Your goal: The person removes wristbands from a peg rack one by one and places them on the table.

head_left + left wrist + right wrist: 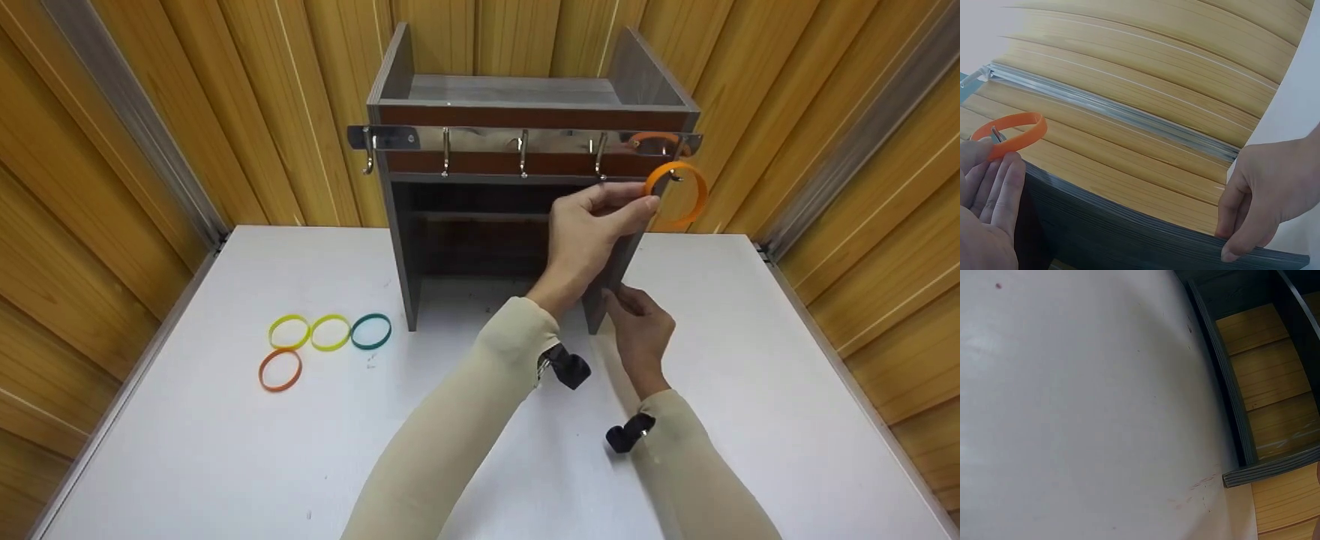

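Observation:
My left hand (589, 232) pinches an orange silicone wristband (702, 193) between thumb and fingers at the right end of a metal hook rail (480, 139). The tip of the rightmost hook (675, 176) shows inside the band's loop, and in the left wrist view a hook end also appears through it. Lower down, my right hand (645, 330) grips the front edge of the grey shelf unit's right side panel (596, 311), thumb on one face and fingers on the other. The right wrist view shows only a sliver of that hand at its right edge.
Two yellow wristbands (289, 316), a teal wristband (371, 347) and a red-orange wristband (280, 388) lie on the white table (187, 450) at the left. The grey shelf unit (397, 247) stands before wood-patterned walls (300, 112). Several other hooks (446, 154) hang bare.

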Available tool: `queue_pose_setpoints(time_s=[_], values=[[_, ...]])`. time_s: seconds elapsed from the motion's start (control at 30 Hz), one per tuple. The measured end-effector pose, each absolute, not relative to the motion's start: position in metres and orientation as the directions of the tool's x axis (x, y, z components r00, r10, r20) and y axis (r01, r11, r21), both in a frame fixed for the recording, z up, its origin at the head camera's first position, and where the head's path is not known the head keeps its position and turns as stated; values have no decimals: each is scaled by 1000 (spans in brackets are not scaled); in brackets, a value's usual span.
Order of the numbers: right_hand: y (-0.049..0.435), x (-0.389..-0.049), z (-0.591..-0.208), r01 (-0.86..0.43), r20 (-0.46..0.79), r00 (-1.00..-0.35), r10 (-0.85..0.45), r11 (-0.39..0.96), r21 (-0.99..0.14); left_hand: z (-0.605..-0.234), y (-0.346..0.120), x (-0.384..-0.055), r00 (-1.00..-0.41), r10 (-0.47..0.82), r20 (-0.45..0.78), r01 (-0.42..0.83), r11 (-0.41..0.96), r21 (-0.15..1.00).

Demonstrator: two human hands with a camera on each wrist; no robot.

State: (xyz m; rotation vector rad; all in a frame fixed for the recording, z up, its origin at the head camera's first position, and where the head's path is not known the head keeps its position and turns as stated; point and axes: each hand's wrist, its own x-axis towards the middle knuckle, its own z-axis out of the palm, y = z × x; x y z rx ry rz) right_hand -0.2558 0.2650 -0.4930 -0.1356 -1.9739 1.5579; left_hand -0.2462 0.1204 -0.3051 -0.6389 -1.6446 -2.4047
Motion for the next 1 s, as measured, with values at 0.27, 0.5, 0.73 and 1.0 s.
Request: queue_pose_setpoints(time_s=[0.27,0.5,0.73,1.0], values=[[265,-256,-494,-289,430,-794,429,357,-888,-302,113,-234,-880,111,462,386,-400,831],[267,-257,-495,-341,477,-777,410,363,-867,-299,97,-222,-855,123,504,407,-443,799],[268,-257,-496,-342,465,-785,410,340,-876,-308,75,-215,-852,95,515,433,-424,795],[269,-255,-493,-318,440,-797,413,333,-888,-329,43,-210,-866,34,498,451,-376,810]])
